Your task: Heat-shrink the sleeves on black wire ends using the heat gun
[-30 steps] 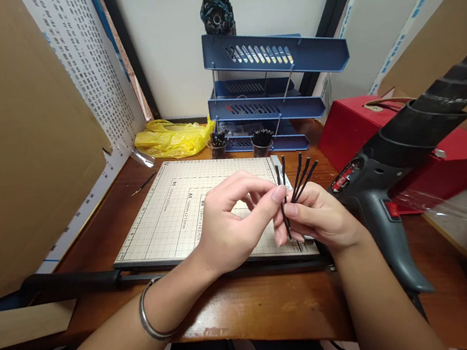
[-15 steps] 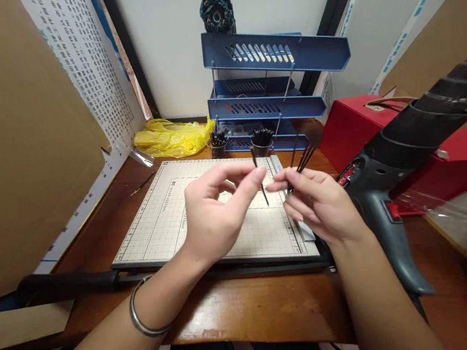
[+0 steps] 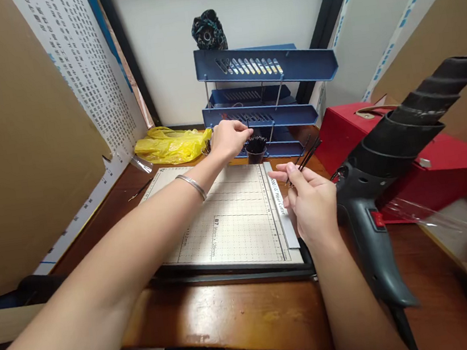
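Right hand pinches black sticks — tips up-right; left hand pinched closed above cup.

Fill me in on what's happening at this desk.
A person sits at a wooden desk with a paper cutter in front of them. The left hand is stretched out over a small cup of thin black sticks at the foot of the blue trays, fingertips pinched together just above it. The right hand holds a few black sticks over the cutter's right edge. A heat gun stands to the right, in front of a red box.
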